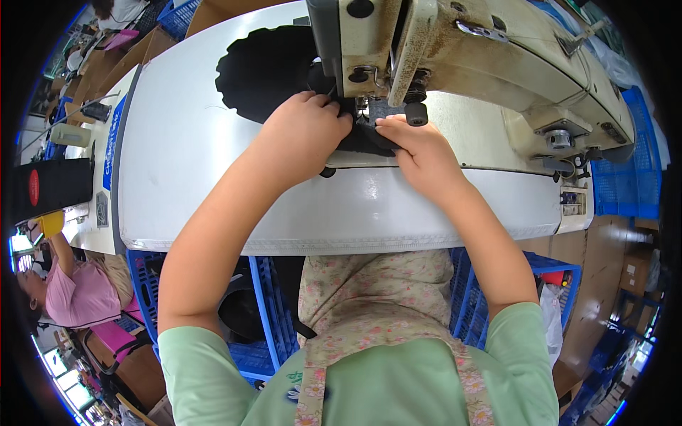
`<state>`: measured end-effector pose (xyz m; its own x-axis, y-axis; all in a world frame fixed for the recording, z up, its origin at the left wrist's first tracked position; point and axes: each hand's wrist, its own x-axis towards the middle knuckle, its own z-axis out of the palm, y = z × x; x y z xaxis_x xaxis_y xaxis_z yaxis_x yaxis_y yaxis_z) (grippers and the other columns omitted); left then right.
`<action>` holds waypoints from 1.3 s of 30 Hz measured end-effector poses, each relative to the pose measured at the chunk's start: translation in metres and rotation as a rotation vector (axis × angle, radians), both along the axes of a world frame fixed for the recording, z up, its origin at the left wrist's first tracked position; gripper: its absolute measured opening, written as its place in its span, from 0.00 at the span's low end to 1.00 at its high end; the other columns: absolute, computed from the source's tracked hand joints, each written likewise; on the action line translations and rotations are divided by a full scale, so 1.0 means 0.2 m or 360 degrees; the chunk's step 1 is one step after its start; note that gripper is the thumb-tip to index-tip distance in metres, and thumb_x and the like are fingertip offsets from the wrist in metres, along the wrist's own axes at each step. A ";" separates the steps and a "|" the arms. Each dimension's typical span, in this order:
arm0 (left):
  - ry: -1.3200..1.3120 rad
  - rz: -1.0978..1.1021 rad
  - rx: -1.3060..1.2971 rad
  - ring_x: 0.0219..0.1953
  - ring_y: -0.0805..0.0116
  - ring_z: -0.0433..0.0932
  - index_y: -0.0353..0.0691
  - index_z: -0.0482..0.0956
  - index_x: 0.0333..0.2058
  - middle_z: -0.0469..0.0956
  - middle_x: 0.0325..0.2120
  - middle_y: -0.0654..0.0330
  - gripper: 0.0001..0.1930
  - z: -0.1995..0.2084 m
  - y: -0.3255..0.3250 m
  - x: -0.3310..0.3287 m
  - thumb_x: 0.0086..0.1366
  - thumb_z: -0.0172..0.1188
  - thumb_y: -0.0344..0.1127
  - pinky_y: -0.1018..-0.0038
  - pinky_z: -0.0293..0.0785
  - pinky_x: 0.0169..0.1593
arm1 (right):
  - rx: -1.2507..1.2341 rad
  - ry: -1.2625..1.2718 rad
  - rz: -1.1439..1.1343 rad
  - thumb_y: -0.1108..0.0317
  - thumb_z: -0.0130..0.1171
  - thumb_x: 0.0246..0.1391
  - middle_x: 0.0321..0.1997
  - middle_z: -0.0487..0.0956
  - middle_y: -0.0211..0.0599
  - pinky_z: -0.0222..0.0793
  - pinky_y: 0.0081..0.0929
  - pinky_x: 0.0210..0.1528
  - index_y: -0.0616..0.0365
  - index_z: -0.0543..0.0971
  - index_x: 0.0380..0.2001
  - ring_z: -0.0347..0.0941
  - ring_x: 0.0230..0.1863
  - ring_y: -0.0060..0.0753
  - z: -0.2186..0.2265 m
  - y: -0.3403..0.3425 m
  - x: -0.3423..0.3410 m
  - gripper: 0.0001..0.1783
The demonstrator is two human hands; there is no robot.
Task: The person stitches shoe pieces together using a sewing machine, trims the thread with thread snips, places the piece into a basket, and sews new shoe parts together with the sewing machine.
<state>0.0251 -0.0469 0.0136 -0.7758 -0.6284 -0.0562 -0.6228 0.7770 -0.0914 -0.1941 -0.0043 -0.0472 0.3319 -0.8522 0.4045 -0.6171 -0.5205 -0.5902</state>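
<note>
A wide piece of black fabric (263, 74) with a scalloped edge lies on the white sewing table, running in under the head of a cream sewing machine (469, 60). My left hand (302, 138) is closed on this fabric, its fingertips bent down just left of the presser foot (362, 108). Just right of the foot, my right hand (424, 150) pinches the fabric's near edge between thumb and fingers. A dark grey strip (383, 108) shows beside the foot, above the right fingertips. The needle point and the stitching are hidden.
Blue plastic crates (266, 312) stand below the table's front edge, and another blue crate (625, 163) is at the right. At the left, a person in a pink shirt (82, 295) sits by a neighbouring machine table (106, 163). Cardboard boxes (145, 53) stand behind.
</note>
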 end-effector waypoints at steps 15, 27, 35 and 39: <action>0.0281 0.0214 -0.0045 0.55 0.54 0.71 0.36 0.74 0.50 0.76 0.49 0.51 0.29 -0.03 0.14 -0.02 0.44 0.63 0.27 0.61 0.62 0.62 | -0.0091 -0.0075 0.0042 0.82 0.51 0.37 0.42 0.80 0.40 0.68 0.40 0.53 0.56 0.82 0.40 0.74 0.47 0.47 0.01 -0.04 -0.01 0.23; 0.0428 0.0046 -0.0105 0.56 0.55 0.72 0.38 0.79 0.45 0.77 0.49 0.52 0.27 -0.11 0.14 0.04 0.39 0.60 0.25 0.60 0.62 0.63 | -0.0103 -0.0071 -0.0051 0.83 0.51 0.37 0.44 0.81 0.37 0.68 0.36 0.56 0.57 0.85 0.33 0.73 0.50 0.44 -0.02 -0.04 0.00 0.19; 0.0401 -0.0033 -0.0121 0.57 0.56 0.71 0.39 0.79 0.46 0.77 0.49 0.52 0.26 -0.11 0.14 0.04 0.42 0.57 0.24 0.60 0.62 0.63 | -0.0157 -0.0056 -0.0066 0.83 0.52 0.38 0.43 0.80 0.38 0.66 0.36 0.57 0.57 0.85 0.35 0.72 0.50 0.45 -0.05 -0.03 0.01 0.20; 0.0278 -0.0021 -0.0247 0.57 0.57 0.71 0.39 0.79 0.47 0.76 0.50 0.53 0.25 -0.12 0.17 0.03 0.46 0.57 0.25 0.61 0.62 0.64 | 0.0007 0.0049 -0.0064 0.85 0.50 0.38 0.53 0.78 0.36 0.65 0.35 0.60 0.50 0.85 0.40 0.71 0.55 0.44 -0.03 -0.02 0.02 0.26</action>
<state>0.0315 -0.0136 -0.0113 -0.7737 -0.6087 0.1759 -0.6293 0.7704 -0.1020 -0.1895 -0.0079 -0.0536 0.3098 -0.8668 0.3908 -0.6552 -0.4925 -0.5729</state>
